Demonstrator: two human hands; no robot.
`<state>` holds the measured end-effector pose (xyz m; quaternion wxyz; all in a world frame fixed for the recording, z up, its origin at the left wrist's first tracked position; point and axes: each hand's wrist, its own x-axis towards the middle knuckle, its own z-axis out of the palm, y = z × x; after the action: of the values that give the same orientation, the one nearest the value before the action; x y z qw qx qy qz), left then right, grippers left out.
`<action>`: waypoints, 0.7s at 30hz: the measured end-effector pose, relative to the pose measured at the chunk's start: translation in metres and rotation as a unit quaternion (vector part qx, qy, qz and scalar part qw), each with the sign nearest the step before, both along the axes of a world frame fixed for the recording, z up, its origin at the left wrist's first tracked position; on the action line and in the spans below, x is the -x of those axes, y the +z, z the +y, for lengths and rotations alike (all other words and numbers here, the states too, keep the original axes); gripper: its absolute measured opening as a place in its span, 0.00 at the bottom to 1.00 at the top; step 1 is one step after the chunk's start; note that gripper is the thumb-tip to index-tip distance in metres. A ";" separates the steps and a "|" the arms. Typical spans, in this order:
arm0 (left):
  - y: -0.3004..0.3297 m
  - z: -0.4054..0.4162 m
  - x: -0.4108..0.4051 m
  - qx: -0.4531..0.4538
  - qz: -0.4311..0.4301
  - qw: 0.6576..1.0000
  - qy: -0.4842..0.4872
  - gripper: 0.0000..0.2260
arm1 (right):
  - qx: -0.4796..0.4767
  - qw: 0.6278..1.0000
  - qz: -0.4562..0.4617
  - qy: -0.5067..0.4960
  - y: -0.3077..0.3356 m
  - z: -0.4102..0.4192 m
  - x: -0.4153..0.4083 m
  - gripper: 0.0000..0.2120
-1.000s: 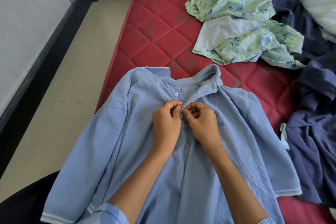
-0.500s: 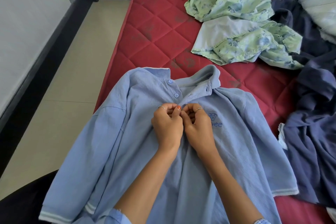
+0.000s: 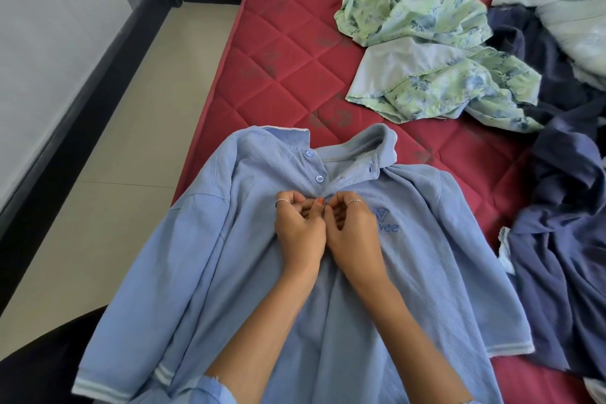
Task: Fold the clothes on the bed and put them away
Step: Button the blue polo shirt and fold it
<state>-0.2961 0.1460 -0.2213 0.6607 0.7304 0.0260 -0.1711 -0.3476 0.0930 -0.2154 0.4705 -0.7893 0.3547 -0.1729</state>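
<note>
Both hands meet at the placket of the light blue polo shirt (image 3: 229, 272), which lies face up on the near corner of the red bed (image 3: 288, 52). Left hand (image 3: 300, 231) and right hand (image 3: 352, 229) have their fingers curled, each pinching one edge of the placket just below the second button (image 3: 319, 178); they seem to be closing the lowest button, though it is hidden under the fingertips.

To do this well, I would hold the buttonhole side taut with one hand and tip the button through edgewise with the other, keeping both edges level so the front lies flat. The top button (image 3: 308, 154) and the second one are open, and the collar (image 3: 377, 147) is crooked, so it wants straightening before folding. One sleeve hangs over the bed's edge toward the floor (image 3: 131, 141) and should be drawn back onto the mattress first.

Farther off lie a crumpled green floral garment (image 3: 426, 52), dark navy clothes (image 3: 574, 239) at the right, and a pale blue piece (image 3: 564, 20) beyond them, all unfolded.
</note>
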 end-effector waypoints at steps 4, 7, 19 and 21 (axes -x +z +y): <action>0.004 0.003 -0.005 -0.047 -0.003 0.998 -0.031 0.14 | 0.010 0.999 -0.046 0.016 -0.004 0.004 0.005 0.02; 0.008 0.006 -0.008 -0.028 0.011 0.998 -0.061 0.14 | -0.065 0.996 -0.064 0.013 0.004 0.002 0.005 0.04; 0.006 0.018 -0.007 -0.092 -0.114 0.979 -0.140 0.11 | -0.359 0.931 -0.018 -0.055 0.031 -0.022 -0.005 0.03; 0.008 0.019 -0.008 -0.118 -0.140 0.970 -0.161 0.07 | -0.367 0.924 -0.041 -0.103 0.032 -0.022 -0.006 0.08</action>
<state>-0.2883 0.1645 -0.2132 0.5311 0.8143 -0.1647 -0.1666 -0.3414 0.0710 -0.1834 0.7207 -0.5128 0.4531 -0.1110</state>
